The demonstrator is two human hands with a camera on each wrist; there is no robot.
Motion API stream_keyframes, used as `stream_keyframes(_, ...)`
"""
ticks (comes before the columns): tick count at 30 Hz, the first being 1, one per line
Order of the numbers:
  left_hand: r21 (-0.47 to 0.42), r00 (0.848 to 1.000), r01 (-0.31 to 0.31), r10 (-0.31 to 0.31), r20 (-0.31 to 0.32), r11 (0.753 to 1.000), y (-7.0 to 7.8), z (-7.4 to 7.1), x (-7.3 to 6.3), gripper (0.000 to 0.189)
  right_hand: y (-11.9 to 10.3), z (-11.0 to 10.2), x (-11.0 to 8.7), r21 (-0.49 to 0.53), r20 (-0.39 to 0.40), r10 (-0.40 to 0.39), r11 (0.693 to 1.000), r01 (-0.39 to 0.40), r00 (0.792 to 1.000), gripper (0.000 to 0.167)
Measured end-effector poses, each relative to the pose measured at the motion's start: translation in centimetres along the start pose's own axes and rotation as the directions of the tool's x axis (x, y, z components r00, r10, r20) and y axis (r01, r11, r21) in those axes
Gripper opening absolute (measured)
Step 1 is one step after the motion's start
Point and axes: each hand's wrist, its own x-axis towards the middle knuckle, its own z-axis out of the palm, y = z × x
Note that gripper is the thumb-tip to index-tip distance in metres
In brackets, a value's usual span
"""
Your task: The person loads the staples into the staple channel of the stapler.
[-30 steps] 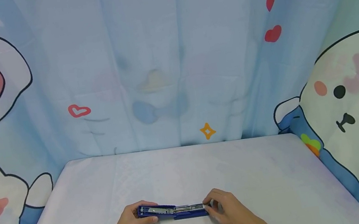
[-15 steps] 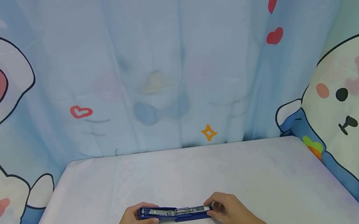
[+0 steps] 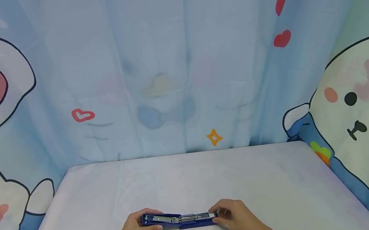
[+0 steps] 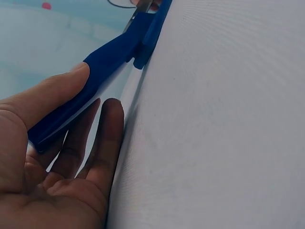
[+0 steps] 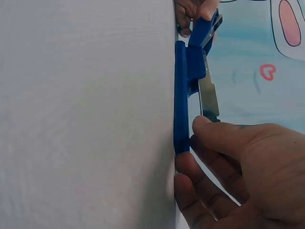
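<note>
A blue stapler (image 3: pixel 198 223) lies opened out on the white table, its cover swung back to the left and its metal magazine (image 5: pixel 208 90) exposed. My left hand (image 3: pixel 133 227) grips the raised cover (image 4: pixel 102 62), thumb on one side and fingers on the other. At the opposite end, my right hand (image 3: pixel 237 217) pinches the magazine's tip between thumb and forefinger, just above the base (image 5: pixel 181 105). Its other fingers sit low by the end of the base. The fingertips partly hide the magazine's tip, and I cannot tell whether staples are inside.
The white-covered table (image 3: pixel 252 176) stretches out around the hands. Behind it hangs a light blue curtain (image 3: pixel 150 36) printed with hearts and cartoon animals, which also runs down both sides.
The right hand's fingers have shifted slightly, and a little more of the magazine's end shows between thumb and forefinger. The left hand keeps its hold on the cover. The head view has tilted slightly.
</note>
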Motion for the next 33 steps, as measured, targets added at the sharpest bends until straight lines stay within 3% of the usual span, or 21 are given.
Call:
stream_keyframes(15,-0.011,0.999,-0.034,0.034,0.017,0.999,1.3,0.3,0.2,0.045,0.3,-0.1,0.1,0.071,-0.031,0.061,0.996,-0.059,0.998,0.018)
stream_keyframes(25,-0.036,0.989,-0.130,0.132,0.067,0.991,2.1,1.7,0.2,0.046,0.4,0.0,0.0,0.060,-0.025,0.082,0.995,-0.080,0.996,0.018)
stream_keyframes(33,-0.036,0.989,-0.137,0.139,0.048,0.990,2.8,2.8,0.1,0.045,0.2,-0.1,0.0,0.065,-0.017,0.091,0.994,-0.090,0.996,0.017)
